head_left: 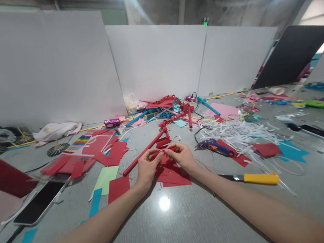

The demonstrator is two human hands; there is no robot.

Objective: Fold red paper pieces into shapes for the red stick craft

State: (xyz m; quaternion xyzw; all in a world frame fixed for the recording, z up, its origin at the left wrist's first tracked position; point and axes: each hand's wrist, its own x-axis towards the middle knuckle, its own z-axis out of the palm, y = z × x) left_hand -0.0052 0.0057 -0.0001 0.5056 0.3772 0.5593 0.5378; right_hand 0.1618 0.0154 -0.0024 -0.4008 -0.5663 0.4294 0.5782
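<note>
At the middle of the worktop, my left hand (148, 168) and my right hand (183, 158) meet with fingers pinched on a small piece of red paper (165, 151). Its exact shape is partly hidden by the fingers. Beneath the hands lie several red paper sheets (176, 179). A thin rolled red paper tube (136, 164) slants away beside my left hand. Just beyond the fingertips, a folded red paper chain (173, 117) winds back toward a pile of red and blue paper.
Right of my hands lie a blue glue gun (216, 146), a yellow-handled utility knife (260, 178) and white paper shreds (239, 130). A phone (42, 199) and red, green and blue paper scraps spread to the left. White panels (157, 59) stand behind.
</note>
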